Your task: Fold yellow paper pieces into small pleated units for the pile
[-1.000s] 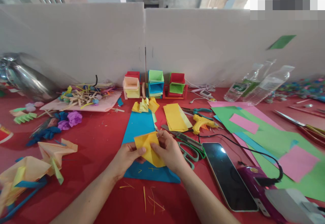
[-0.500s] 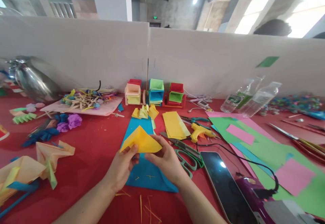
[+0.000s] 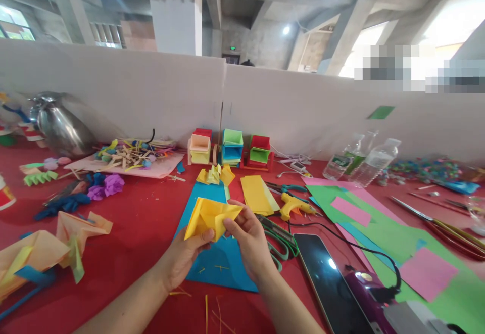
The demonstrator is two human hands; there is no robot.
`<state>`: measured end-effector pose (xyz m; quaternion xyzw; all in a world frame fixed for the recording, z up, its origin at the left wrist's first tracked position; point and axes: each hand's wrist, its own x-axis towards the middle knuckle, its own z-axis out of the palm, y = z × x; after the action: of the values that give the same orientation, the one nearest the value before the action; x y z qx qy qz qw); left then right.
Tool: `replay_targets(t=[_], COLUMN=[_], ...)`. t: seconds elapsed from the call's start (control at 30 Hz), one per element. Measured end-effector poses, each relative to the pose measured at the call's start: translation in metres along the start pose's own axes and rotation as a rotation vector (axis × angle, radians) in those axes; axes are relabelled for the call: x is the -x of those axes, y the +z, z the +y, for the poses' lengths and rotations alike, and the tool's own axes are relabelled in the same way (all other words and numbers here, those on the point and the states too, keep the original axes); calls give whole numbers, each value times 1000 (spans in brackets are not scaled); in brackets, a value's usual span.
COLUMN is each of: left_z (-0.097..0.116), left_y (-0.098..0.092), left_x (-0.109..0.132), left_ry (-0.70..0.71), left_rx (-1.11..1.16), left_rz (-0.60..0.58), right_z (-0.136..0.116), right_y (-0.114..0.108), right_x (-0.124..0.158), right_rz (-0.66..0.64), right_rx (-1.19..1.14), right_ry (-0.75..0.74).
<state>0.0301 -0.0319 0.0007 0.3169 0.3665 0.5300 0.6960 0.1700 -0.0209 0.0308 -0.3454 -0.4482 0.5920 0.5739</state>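
While hands (image 3: 252, 245) hold paper (image 3: 210, 215), a phone (image 3: 329, 283) lies nearby.

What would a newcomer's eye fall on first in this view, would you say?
Probably the folded yellow paper, held by the left grip and the right grip above the blue sheet at the centre. Next might come the colourful paper boxes in front of the white partition, then the shiny metal jug at the back left.

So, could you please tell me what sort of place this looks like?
Probably a papercraft workspace: folded yellow paper is held over a blue sheet, and a yellow glue gun lies nearby.
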Motion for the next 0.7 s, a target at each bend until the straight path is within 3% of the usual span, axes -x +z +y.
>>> replay_targets(t=[0.23, 0.5, 0.7], left_z=[24, 37, 30], left_y=[-7, -14, -7], left_x=[-5, -9, -8], left_ry=[171, 161, 91], left_rx=[-55, -253, -177], left_rz=[4, 27, 68], right_z=[-5, -1, 2], right_y=[-8, -14, -11], right_x=[-3, -4, -2], right_rz=[-39, -135, -155], right_rx=[184, 462, 333], right_ry=[-23, -45, -34])
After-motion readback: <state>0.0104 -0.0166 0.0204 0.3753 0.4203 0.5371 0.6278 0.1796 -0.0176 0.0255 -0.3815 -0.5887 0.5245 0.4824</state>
